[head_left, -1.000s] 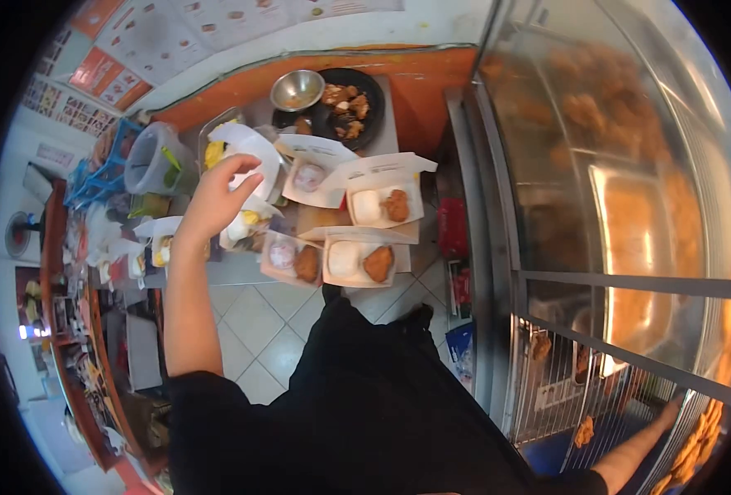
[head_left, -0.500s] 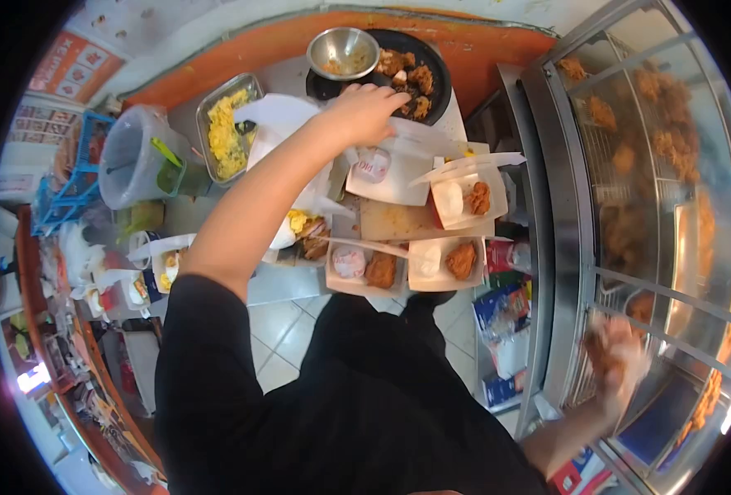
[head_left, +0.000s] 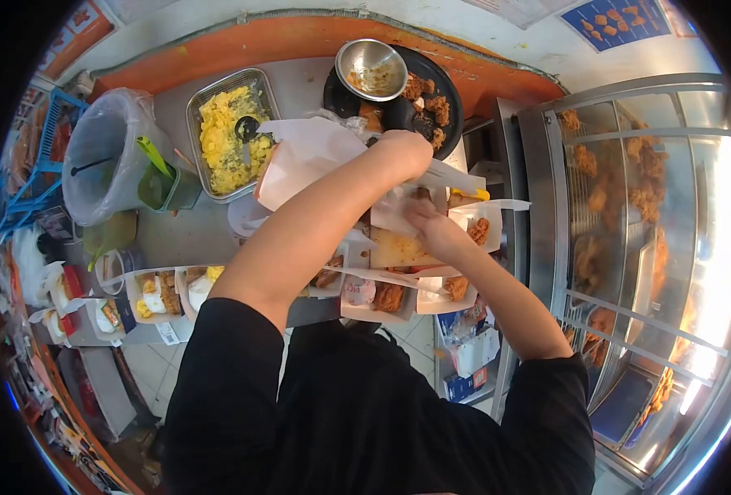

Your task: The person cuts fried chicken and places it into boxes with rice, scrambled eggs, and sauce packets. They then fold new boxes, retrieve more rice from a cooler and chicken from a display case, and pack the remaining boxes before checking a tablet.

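My left hand (head_left: 405, 155) is bent over a white paper box (head_left: 394, 210) in the middle of the table, its fingers hidden behind the wrist. Over the same box, my right hand (head_left: 433, 233) has its fingers pressed together, and what they hold is too unclear to name. A small brown piece (head_left: 421, 194) shows beside its fingertips. To the right, an open box (head_left: 489, 216) holds fried chicken. Two boxes in front hold fried chicken, one (head_left: 359, 290) beside a wrapped round item. A black pan (head_left: 456, 103) with chicken pieces and a steel bowl (head_left: 371, 70) stands behind.
On the left are a steel tray (head_left: 190, 124) of scrambled egg, a clear plastic-lined bucket (head_left: 93, 177) and a green container (head_left: 179, 191). More filled boxes line the front left edge. A glass-and-metal cabinet (head_left: 539, 223) with fried chicken on racks stands at the right.
My right hand has moved from the cabinet to the box in the middle. My left hand has shifted right and forward of the pan's near edge. The view has turned slightly.
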